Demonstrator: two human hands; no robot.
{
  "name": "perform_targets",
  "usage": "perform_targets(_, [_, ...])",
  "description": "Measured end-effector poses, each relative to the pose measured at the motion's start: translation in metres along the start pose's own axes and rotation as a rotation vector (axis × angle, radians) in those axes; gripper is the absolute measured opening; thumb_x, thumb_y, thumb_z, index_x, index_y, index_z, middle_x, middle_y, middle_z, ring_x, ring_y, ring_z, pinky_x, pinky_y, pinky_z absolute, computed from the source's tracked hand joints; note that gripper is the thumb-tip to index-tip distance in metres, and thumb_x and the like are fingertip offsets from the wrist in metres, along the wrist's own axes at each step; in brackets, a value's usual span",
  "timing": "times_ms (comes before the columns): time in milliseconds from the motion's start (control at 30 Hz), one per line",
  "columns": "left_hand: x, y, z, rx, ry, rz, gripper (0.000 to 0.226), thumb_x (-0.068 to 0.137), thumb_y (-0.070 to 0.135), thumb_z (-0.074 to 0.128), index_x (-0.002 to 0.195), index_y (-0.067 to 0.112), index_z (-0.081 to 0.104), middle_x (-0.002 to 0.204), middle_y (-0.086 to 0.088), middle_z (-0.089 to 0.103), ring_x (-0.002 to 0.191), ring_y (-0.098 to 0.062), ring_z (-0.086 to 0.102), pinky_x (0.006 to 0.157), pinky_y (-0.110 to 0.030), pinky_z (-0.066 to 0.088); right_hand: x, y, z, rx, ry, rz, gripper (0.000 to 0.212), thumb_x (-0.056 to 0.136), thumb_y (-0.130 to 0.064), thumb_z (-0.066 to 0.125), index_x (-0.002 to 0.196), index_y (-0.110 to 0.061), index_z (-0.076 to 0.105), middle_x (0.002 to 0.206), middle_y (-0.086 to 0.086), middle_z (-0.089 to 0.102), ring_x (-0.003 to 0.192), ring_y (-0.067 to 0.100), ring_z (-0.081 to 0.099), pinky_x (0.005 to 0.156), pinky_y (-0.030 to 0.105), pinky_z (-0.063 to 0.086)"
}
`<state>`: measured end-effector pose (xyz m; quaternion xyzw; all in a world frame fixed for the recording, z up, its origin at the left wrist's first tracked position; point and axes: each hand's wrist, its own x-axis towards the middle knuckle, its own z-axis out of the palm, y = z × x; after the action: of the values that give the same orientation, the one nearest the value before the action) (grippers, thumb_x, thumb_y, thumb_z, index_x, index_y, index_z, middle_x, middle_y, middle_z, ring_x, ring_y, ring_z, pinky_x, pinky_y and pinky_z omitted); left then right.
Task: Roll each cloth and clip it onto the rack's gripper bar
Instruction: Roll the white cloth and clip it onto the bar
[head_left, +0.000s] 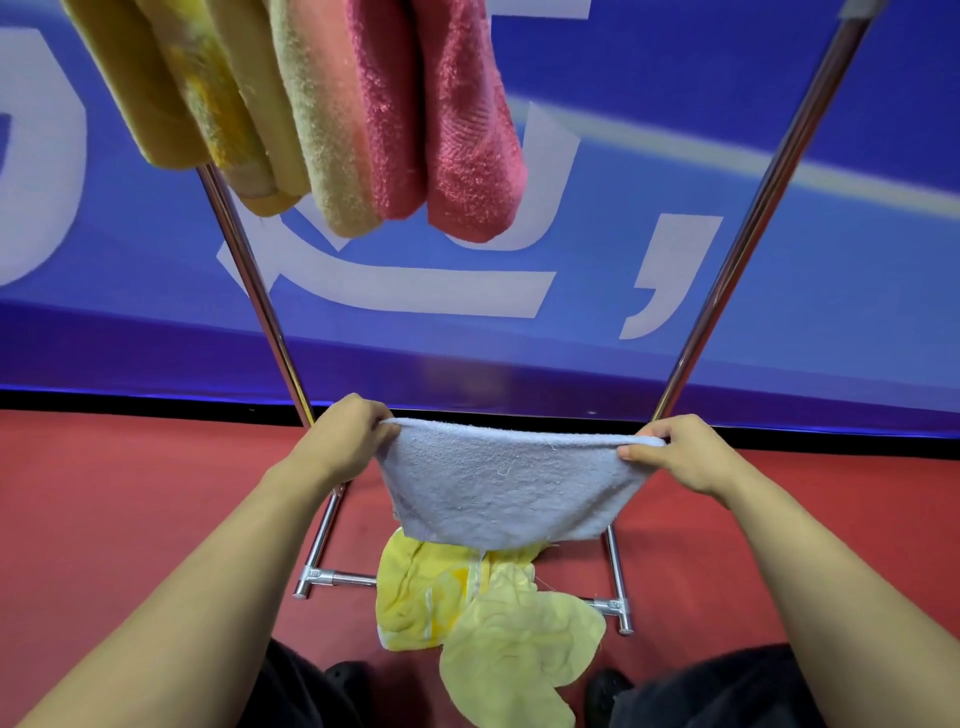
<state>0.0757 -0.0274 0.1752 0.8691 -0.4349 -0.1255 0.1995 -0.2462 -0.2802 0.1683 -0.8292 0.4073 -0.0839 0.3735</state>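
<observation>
A pale blue cloth (498, 483) hangs stretched between my two hands, low in front of the rack. My left hand (345, 436) pinches its left top corner and my right hand (680, 452) pinches the right top corner. Several rolled cloths hang from the top of the rack at upper left: mustard and yellow ones (208, 104), a beige one (332, 135) and two red ones (457, 135). The bar that holds them is out of view. On the floor below lie a bright yellow cloth (421, 597) and a pale yellow-green cloth (519, 654).
The rack's two chrome uprights (254, 291) (753, 218) rise on either side, joined to a low base bar (337, 578) with feet on the red floor (130, 493). A blue banner with white lettering (675, 291) stands behind. My dark shoes (343, 675) are at the bottom.
</observation>
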Motion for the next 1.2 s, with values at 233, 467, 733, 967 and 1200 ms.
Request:
perform_targets(233, [0.000,-0.003,0.002,-0.168,0.091,-0.010,0.038,0.100,0.035,0.060,0.067,0.019,0.053,0.075,-0.003,0.053,0.081,-0.022,0.049,0.068,-0.033,0.039,-0.004,-0.001,-0.008,0.099,0.155,-0.041,0.028,0.076,-0.029,0.087,0.061,-0.015,0.069,0.049,-0.013,0.055,0.047,0.001,0.044,0.046,0.013,0.032])
perform_targets(467, [-0.001,-0.002,-0.009,-0.625,0.273,-0.129,0.029,0.084,0.042,0.081,0.077,0.015,0.072,0.080,-0.005,0.076,0.083,-0.027,0.075,0.084,-0.045,0.061,-0.014,-0.003,-0.018,0.298,0.056,-0.072,0.006,0.082,-0.018,0.083,0.085,-0.015,0.079,0.078,-0.008,0.076,0.066,-0.002,0.061,0.063,0.011,0.045])
perform_targets(733, [0.001,-0.013,-0.007,-0.697,0.128,-0.069,0.016,0.096,0.030,0.069,0.086,0.019,0.076,0.095,-0.019,0.076,0.100,-0.042,0.071,0.096,-0.057,0.056,-0.010,0.010,-0.018,0.134,0.142,-0.028,0.009,0.092,-0.020,0.073,0.084,-0.018,0.076,0.072,-0.014,0.068,0.058,-0.007,0.056,0.063,0.014,0.041])
perform_targets(967, [-0.002,0.001,-0.012,-0.804,0.264,-0.056,0.026,0.096,0.035,0.069,0.085,0.011,0.071,0.091,-0.022,0.072,0.079,-0.021,0.067,0.086,-0.055,0.061,-0.006,0.009,-0.017,0.139,0.203,-0.057,0.013,0.094,-0.029,0.069,0.088,-0.018,0.072,0.099,-0.004,0.073,0.087,0.012,0.068,0.088,0.032,0.052])
perform_targets(1200, [-0.005,0.009,-0.017,-0.856,0.342,-0.088,0.031,0.097,0.036,0.067,0.087,0.007,0.070,0.094,-0.025,0.070,0.075,-0.019,0.063,0.080,-0.052,0.061,-0.008,-0.002,-0.012,0.539,0.242,0.023,0.021,0.087,-0.025,0.077,0.080,-0.007,0.069,0.077,0.004,0.069,0.071,0.024,0.074,0.075,0.029,0.051])
